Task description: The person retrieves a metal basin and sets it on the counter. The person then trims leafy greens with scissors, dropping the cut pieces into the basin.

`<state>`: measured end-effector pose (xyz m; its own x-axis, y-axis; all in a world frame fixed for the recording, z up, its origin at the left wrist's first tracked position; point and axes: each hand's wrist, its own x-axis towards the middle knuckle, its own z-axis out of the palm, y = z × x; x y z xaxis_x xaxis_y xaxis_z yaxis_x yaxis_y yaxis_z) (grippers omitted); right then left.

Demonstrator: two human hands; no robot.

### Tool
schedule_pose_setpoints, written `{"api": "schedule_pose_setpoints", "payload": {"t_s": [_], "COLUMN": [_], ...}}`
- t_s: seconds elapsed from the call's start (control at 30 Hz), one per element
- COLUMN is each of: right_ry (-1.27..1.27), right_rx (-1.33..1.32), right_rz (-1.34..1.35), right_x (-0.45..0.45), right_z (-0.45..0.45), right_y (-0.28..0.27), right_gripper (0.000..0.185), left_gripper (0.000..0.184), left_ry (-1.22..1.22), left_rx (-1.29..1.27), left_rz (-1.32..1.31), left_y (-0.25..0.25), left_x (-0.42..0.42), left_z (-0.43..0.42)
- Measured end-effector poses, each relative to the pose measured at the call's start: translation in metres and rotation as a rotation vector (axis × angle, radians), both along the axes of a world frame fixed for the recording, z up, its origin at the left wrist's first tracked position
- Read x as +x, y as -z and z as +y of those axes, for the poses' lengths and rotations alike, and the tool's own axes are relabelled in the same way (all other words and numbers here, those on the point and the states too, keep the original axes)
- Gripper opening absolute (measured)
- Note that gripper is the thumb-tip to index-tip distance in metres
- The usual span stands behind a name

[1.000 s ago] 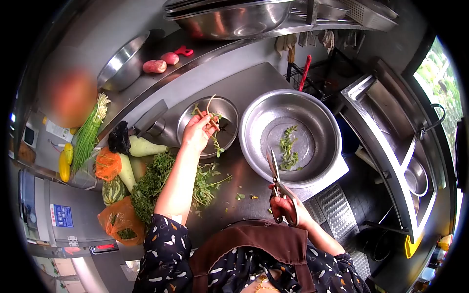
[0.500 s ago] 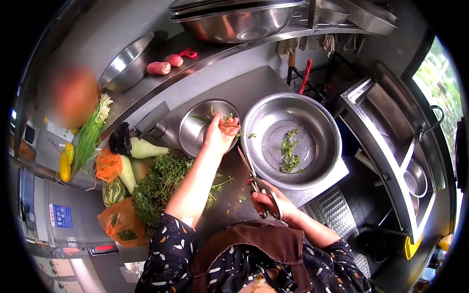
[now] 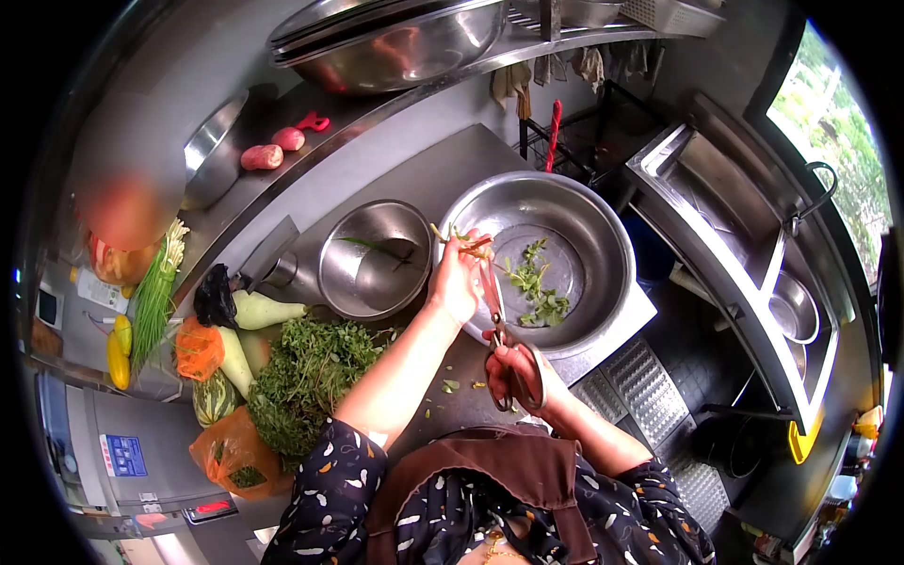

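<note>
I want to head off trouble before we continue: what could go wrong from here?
The blades of the scissors in the right hand appear very close to the left hand; a slip might nick it.

The stems appear near the large basin's rim, so cut pieces could miss it and join the leaf scraps on the counter.

Greens [image 3: 548, 307] in basin [image 3: 601, 273], bowl [image 3: 363, 290] left.

Kitchen, looks more commercial than home: steel counter [image 3: 452, 155] with leafy greens [image 3: 311, 386] and large metal basin [image 3: 603, 259], stacked bowls [image 3: 400, 58] on shelf [image 3: 350, 105], metal sink [image 3: 720, 188] with tap [image 3: 825, 174] at right, spring onions [image 3: 158, 306] at left.
</note>
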<state>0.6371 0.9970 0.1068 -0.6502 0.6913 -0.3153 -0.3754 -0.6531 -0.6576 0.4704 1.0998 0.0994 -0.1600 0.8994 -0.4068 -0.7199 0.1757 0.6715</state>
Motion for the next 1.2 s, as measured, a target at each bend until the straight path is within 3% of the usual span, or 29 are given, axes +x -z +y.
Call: {"api": "schedule_pose_setpoints", "payload": {"t_s": [0.1, 0.17, 0.23, 0.3, 0.37, 0.43, 0.5, 0.6, 0.7, 0.73, 0.77, 0.87, 1.03, 1.1, 1.2], "right_ry": [0.07, 0.033, 0.046, 0.234, 0.283, 0.27, 0.231, 0.145, 0.017, -0.041, -0.095, -0.205, -0.329, -0.412, -0.444], "right_rx": [-0.109, 0.06, 0.058, -0.168, -0.204, -0.205, -0.168, -0.111, -0.046, -0.05, -0.039, 0.087, 0.052, 0.117, 0.12], "right_rz": [0.047, -0.134, -0.147, -0.144, -0.081, -0.056, -0.065, -0.015, -0.003, -0.016, -0.011, -0.048, -0.054, -0.136, -0.156], "right_x": [-0.002, 0.002, 0.002, 0.002, 0.009, 0.013, 0.014, 0.01, 0.011, 0.011, 0.009, 0.003, -0.01, -0.016, -0.024], "right_z": [0.006, 0.011, 0.009, 0.008, 0.008, 0.005, 0.002, -0.003, -0.006, -0.007, -0.01, -0.018, -0.026, -0.026, -0.029], "right_y": [0.004, 0.004, 0.003, 0.009, 0.017, 0.014, 0.012, -0.005, -0.004, -0.006, -0.007, 0.002, 0.016, 0.011, 0.012], "right_gripper": [0.042, 0.04, 0.04, 0.032, 0.031, 0.031, 0.033, 0.043, 0.049, 0.054, 0.057, 0.059, 0.055, 0.053, 0.05], "left_gripper": [0.036, 0.038, 0.041, 0.042, 0.04, 0.048, 0.078, 0.095, 0.061, 0.038, 0.032, 0.022, 0.011, 0.011, 0.01], "left_ry": [0.131, 0.164, 0.151, 0.023, -0.093, -0.229, -0.139, -0.095, -0.131, -0.191, -0.204, -0.253, -0.366, -0.268, -0.002], "left_rx": [-0.002, -0.006, -0.087, -0.012, 0.014, -0.117, -0.303, -0.267, -0.125, -0.094, -0.09, -0.183, -0.291, -0.287, -0.056], "left_rz": [-0.004, 0.034, 0.108, 0.071, 0.09, 0.057, 0.058, 0.029, 0.266, 0.346, 0.442, 0.899, 1.016, 1.268, 1.43], "left_y": [0.007, 0.009, 0.005, 0.017, 0.024, 0.026, 0.024, 0.01, 0.0, -0.001, -0.002, 0.008, 0.035, 0.056, 0.059], "left_x": [0.006, 0.005, 0.002, -0.023, -0.063, -0.102, -0.146, -0.179, -0.208, -0.217, -0.225, -0.236, -0.217, -0.2, -0.146], "left_z": [-0.004, -0.005, -0.007, -0.004, 0.002, 0.001, -0.007, -0.045, -0.094, -0.108, -0.123, -0.16, -0.21, -0.224, -0.221]}}
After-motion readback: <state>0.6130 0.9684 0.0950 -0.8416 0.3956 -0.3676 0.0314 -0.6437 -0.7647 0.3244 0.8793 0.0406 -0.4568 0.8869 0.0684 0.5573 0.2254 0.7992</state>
